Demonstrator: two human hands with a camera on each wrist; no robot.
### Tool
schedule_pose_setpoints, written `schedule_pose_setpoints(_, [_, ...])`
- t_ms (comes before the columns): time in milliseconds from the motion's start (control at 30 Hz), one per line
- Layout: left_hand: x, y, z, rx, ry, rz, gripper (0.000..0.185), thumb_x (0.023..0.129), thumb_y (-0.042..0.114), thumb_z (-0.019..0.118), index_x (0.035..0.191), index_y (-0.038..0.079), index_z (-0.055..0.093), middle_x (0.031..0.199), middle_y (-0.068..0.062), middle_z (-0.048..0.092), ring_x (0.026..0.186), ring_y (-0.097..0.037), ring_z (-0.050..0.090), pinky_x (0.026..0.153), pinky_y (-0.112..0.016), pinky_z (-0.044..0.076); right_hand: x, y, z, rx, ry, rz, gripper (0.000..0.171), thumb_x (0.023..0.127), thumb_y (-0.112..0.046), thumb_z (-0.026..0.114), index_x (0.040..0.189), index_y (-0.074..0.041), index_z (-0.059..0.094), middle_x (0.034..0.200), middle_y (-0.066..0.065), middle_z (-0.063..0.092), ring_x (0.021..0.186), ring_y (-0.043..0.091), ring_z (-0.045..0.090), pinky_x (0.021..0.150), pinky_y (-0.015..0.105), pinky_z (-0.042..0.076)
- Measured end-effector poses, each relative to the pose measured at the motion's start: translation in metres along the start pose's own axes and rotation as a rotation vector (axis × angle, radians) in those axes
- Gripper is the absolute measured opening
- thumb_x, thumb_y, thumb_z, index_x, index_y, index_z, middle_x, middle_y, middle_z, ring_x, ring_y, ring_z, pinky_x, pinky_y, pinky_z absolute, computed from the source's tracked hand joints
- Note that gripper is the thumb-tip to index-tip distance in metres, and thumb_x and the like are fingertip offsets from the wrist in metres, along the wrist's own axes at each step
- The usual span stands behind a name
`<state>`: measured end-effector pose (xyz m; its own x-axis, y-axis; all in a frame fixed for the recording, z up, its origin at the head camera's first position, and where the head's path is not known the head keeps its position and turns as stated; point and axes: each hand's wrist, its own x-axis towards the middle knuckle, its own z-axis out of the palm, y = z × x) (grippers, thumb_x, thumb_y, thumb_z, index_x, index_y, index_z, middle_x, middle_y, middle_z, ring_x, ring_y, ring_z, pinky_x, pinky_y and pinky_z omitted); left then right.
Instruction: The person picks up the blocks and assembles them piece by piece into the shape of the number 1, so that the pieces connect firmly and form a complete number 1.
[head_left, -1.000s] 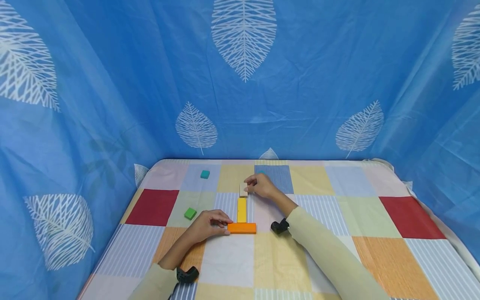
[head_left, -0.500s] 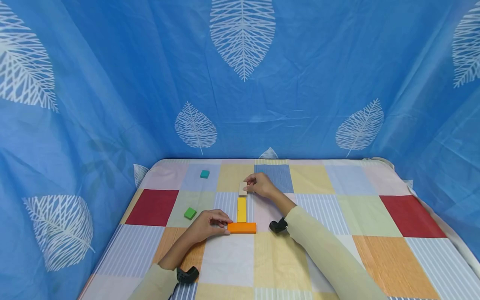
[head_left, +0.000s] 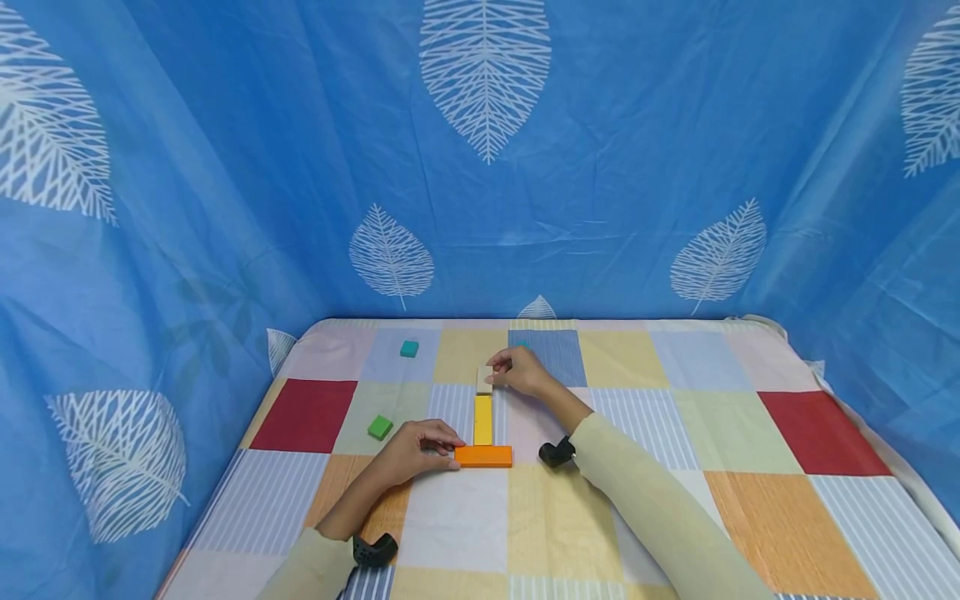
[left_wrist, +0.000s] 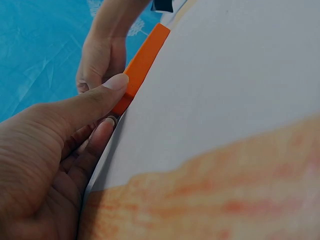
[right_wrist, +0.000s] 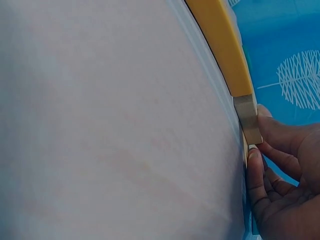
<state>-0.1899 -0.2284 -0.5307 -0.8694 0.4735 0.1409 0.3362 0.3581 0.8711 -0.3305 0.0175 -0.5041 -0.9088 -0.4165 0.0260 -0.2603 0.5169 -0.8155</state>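
An orange block (head_left: 483,457) lies crosswise on the patchwork cloth. My left hand (head_left: 417,447) pinches its left end, with the thumb on the near side, as the left wrist view also shows. From the middle of its far side a yellow block (head_left: 483,420) runs straight away from me, so the two form an upside-down T. At the yellow block's far end lies a shorter cream wooden block (head_left: 483,380), in line with it. My right hand (head_left: 522,372) pinches this cream block from the right. In the right wrist view its end (right_wrist: 246,116) meets the yellow block (right_wrist: 222,42).
A green block (head_left: 380,427) lies left of the T shape, and a teal block (head_left: 409,349) sits farther back. A sliver of another teal piece (head_left: 523,343) shows just behind my right hand. A blue leaf-patterned curtain (head_left: 585,208) closes off the table's far edge.
Both hands and all blocks keep nearly the same places. The teal sliver behind my right hand, hidden half a second ago, shows again.
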Motion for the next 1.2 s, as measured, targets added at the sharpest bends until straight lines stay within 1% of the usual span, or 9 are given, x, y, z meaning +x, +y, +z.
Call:
schedule_pose_setpoints(167, [-0.0003, -0.0001, 0.0001, 0.000, 0.002, -0.007, 0.027, 0.084, 0.015, 0.084, 0.110, 0.015, 0.080, 0.101, 0.004, 0.071, 0.086, -0.015, 0.065, 0.080, -0.027, 0.057, -0.0001, 0.0005, 0.0005, 0.004, -0.001, -0.008, 0.023, 0.086, -0.007, 0.081, 0.107, 0.001, 0.075, 0.083, 0.005, 0.065, 0.075, 0.015, 0.054, 0.066, 0.024, 0.045])
schedule_pose_setpoints(433, [-0.0007, 0.0007, -0.0001, 0.003, 0.000, -0.006, 0.027, 0.083, 0.016, 0.084, 0.110, 0.016, 0.080, 0.100, 0.004, 0.071, 0.086, -0.015, 0.065, 0.079, -0.026, 0.057, -0.0005, -0.0001, 0.0003, 0.002, -0.018, -0.062, 0.025, 0.085, -0.007, 0.082, 0.108, 0.002, 0.076, 0.081, 0.005, 0.067, 0.071, 0.013, 0.055, 0.062, 0.023, 0.045])
schedule_pose_setpoints(567, [-0.0005, 0.0004, -0.0003, 0.006, 0.002, -0.006, 0.027, 0.084, 0.016, 0.084, 0.110, 0.016, 0.080, 0.100, 0.005, 0.071, 0.086, -0.015, 0.065, 0.080, -0.027, 0.057, -0.0003, -0.0005, 0.0006, -0.008, -0.021, -0.059, 0.026, 0.086, -0.009, 0.082, 0.109, 0.001, 0.077, 0.081, 0.005, 0.067, 0.072, 0.014, 0.055, 0.062, 0.023, 0.045])
schedule_pose_setpoints(800, [0.0001, 0.0003, -0.0004, 0.012, 0.002, -0.010, 0.027, 0.084, 0.017, 0.084, 0.110, 0.016, 0.080, 0.101, 0.005, 0.071, 0.087, -0.014, 0.065, 0.080, -0.027, 0.057, 0.0004, 0.0016, 0.0006, -0.030, -0.013, -0.054, 0.026, 0.085, -0.010, 0.083, 0.108, -0.001, 0.077, 0.082, 0.003, 0.067, 0.074, 0.014, 0.056, 0.066, 0.024, 0.047])
schedule_pose_setpoints(1200, [0.0001, 0.0012, 0.0000, 0.008, -0.004, -0.021, 0.027, 0.084, 0.017, 0.084, 0.111, 0.015, 0.080, 0.102, 0.004, 0.071, 0.087, -0.014, 0.065, 0.080, -0.027, 0.057, -0.0017, 0.0011, -0.0009, -0.011, -0.030, -0.036, 0.026, 0.085, -0.011, 0.083, 0.108, -0.001, 0.077, 0.084, 0.004, 0.068, 0.076, 0.015, 0.057, 0.068, 0.024, 0.047])
